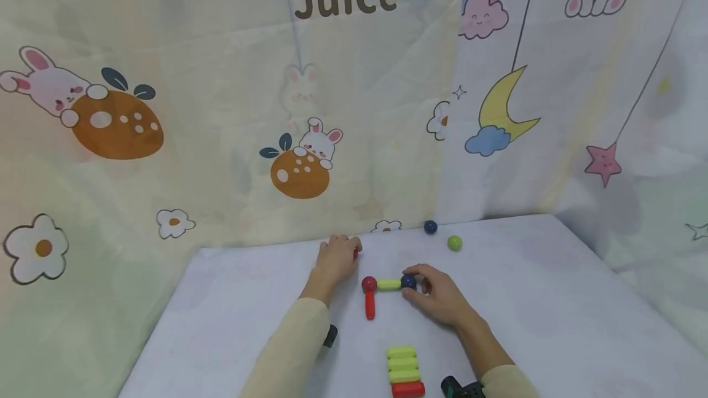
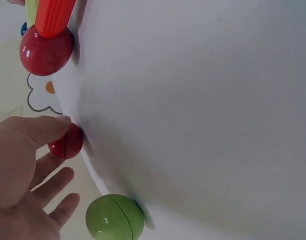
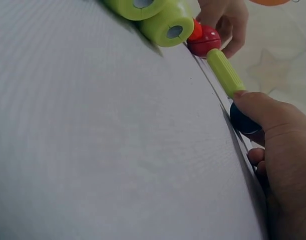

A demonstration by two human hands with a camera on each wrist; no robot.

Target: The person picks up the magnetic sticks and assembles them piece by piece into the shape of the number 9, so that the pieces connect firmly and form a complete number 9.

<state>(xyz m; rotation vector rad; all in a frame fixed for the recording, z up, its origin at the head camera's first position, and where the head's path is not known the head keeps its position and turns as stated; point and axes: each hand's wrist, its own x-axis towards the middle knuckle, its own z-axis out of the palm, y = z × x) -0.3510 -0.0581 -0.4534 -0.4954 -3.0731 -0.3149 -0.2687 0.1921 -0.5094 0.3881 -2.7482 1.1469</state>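
In the head view a red ball (image 1: 369, 284) joins a red rod (image 1: 370, 306) pointing toward me and a yellow-green rod (image 1: 389, 284) running right. At that rod's far end is a dark blue ball (image 1: 409, 282), pinched by my right hand (image 1: 439, 296) between thumb and fingers. Farther back, my left hand (image 1: 335, 260) pinches a second red ball (image 2: 66, 141), mostly covered by the hand in the head view. A green ball (image 2: 115, 217) lies close to the left fingers in the left wrist view; the head view does not show it.
Several yellow-green rods (image 1: 403, 363) and a red rod (image 1: 408, 389) lie in a stack-like row near the front. Another dark blue ball (image 1: 430, 227) and a green ball (image 1: 455, 242) sit by the table's back edge. A printed curtain (image 1: 221, 109) hangs behind the white table (image 1: 553, 300).
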